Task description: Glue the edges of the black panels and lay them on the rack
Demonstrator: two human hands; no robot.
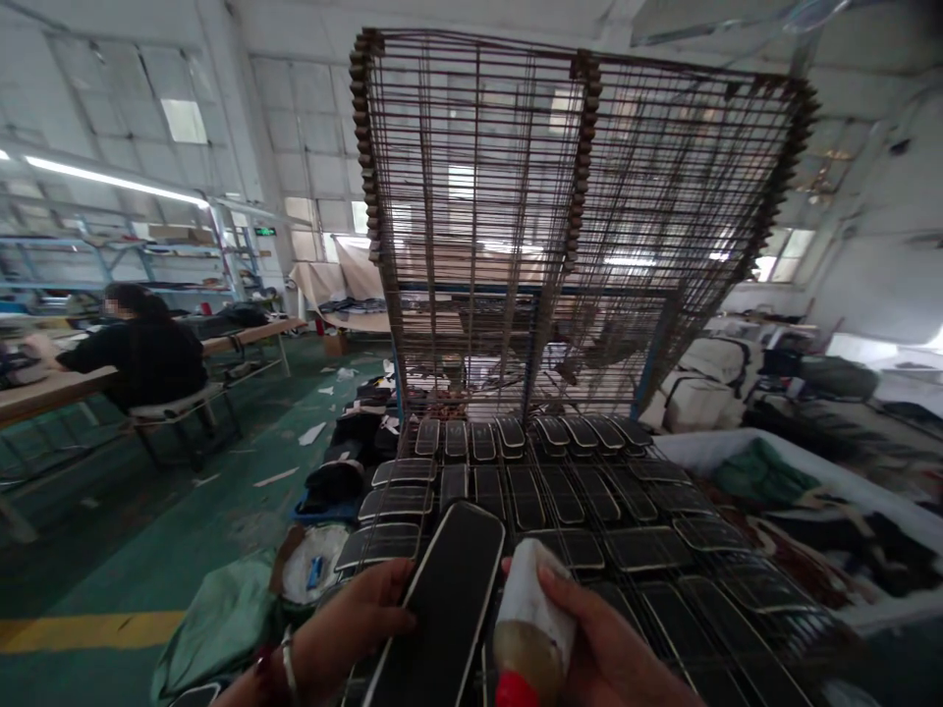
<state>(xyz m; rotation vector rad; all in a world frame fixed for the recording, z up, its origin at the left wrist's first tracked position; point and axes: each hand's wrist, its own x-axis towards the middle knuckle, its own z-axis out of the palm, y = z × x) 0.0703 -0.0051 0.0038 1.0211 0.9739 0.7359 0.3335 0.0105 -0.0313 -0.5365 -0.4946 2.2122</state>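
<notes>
My left hand (372, 609) grips a long black panel (449, 589) with rounded corners and a pale edge, thumb over its face. The panel is held tilted above the wire rack. In my right hand (589, 619) is a whitish squeeze bottle (531, 609) with a yellowish lower part and a red cap (516, 690) pointing down toward me. The bottle is close to the panel's right edge; whether they touch, I cannot tell. Beneath both hands, similar black panels (648, 548) lie in rows on the wire rack (478, 177).
Raised wire shelves of the rack stand ahead. To the left are a green cloth bag (221, 628), an open bag with a blue item (315, 571) and scraps on the green floor. A seated person (158, 344) works at a table further left. A white-walled bin (737, 447) holds fabric at right.
</notes>
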